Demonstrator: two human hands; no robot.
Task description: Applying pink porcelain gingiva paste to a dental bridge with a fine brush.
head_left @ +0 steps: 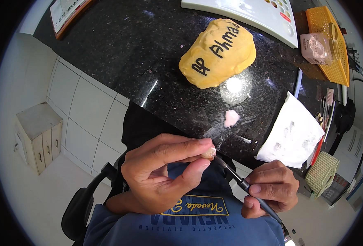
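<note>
A small pale piece [209, 153], tooth-like in look, is up in the air by the tabletop's near edge, pinched between the thumb and index finger of the left hand [159, 168]. It is probably light, hard and a little slippery where it is smooth, and its thin rims could chip, so a gentle fingertip hold on its sides seems best. The right hand [273, 186] is closed around the dark, slim handle of a brush [243, 183], gripped well back from the tip. That handle looks stiff and its tip softer; the tip is at the piece, though whether it touches cannot be told.

Just beyond, near the tabletop's near edge, a soft-looking pink dab [231, 118] sits among whitish smears on the polished, speckled black stone of the tabletop [120, 49]. Toward the right edge lies a creased white sheet [292, 131] with grey smudges, thin and limp in look. Farther in is a lumpy, rounded yellow block [218, 53], matt, with dark handwriting. At the far edge rest a smooth white palette [247, 16] with round wells and, toward the far right corner, a perforated yellow basket [340, 67].
</note>
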